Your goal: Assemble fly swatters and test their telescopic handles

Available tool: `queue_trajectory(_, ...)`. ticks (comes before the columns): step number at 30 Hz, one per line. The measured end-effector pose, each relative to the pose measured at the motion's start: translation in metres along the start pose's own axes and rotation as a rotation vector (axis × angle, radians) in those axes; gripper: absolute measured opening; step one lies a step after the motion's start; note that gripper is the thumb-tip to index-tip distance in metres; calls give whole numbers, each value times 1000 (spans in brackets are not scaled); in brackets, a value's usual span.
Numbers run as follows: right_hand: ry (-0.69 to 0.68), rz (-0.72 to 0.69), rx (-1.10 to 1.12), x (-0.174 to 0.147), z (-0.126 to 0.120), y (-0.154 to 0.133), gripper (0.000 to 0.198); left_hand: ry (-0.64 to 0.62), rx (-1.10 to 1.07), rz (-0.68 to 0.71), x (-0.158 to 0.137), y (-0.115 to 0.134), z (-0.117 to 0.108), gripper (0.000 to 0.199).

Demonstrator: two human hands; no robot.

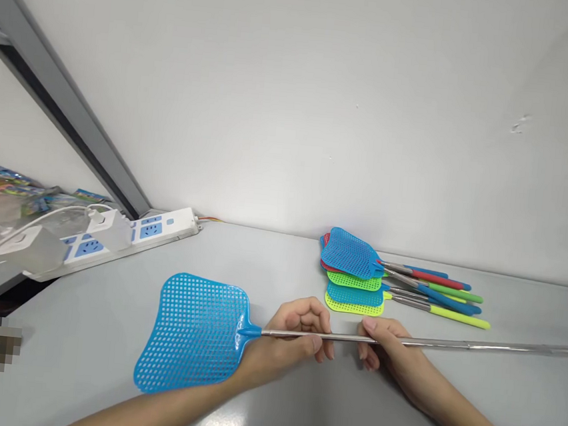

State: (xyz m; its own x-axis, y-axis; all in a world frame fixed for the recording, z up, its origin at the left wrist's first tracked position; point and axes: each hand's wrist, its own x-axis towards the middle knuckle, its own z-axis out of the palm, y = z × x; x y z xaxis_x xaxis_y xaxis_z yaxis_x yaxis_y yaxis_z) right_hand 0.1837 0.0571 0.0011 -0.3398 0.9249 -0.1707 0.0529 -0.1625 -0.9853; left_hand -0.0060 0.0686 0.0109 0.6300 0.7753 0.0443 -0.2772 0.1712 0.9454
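A blue fly swatter [194,335] with a long, extended metal telescopic rod lies level across both hands. My left hand [286,352] is closed around the thin rod near the swatter's head, its thumb along the metal and its fingers curled. Further right, my right hand [403,360] grips the same rod between thumb and fingers. At the right edge of the view, only the start of the blue handle shows. Behind my hands lies a pile of shorter fly swatters [353,254] in blue, red, green and yellow-green, heads to the left and handles to the right.
On the left, a white power strip [175,226] with blue sockets has plugs and white cables in it. Plastic-wrapped colourful items [9,190] lie beyond a grey metal post [69,92]. A white wall [325,96] rises behind the grey table [102,329].
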Motion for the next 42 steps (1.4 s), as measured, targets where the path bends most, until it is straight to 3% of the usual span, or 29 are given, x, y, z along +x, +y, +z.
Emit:
queue_trajectory(10, -35, -5, -75, 0, 2, -5, 43, 128, -104, 66, 2, -2, 0, 30)
queue_trajectory(15, 31, 34, 61, 1, -2, 0, 43, 178, -52, 62, 4, -3, 0, 21)
queue_trajectory(19, 42, 50, 237, 1, -4, 1, 42, 259, 5, 52, 5, -3, -1, 30)
queue_trajectory(25, 86, -75, 468, 1, -18, -7, 44, 274, -55, 52, 6, 0, -5, 40)
queue_trajectory(31, 208, -138, 478, 8, -35, -11, 45, 446, -148, 128, 8, 2, -11, 43)
queue_trajectory(36, 387, -165, 480, 13, -34, -9, 40, 420, -120, 140, 8, -1, -11, 42)
queue_trajectory(39, 346, -143, 443, 11, -31, -9, 43, 395, -107, 145, 6, 0, -11, 40)
queue_trajectory(42, 214, -75, 429, 6, -29, -10, 47, 287, -82, 99, 4, 3, -11, 37)
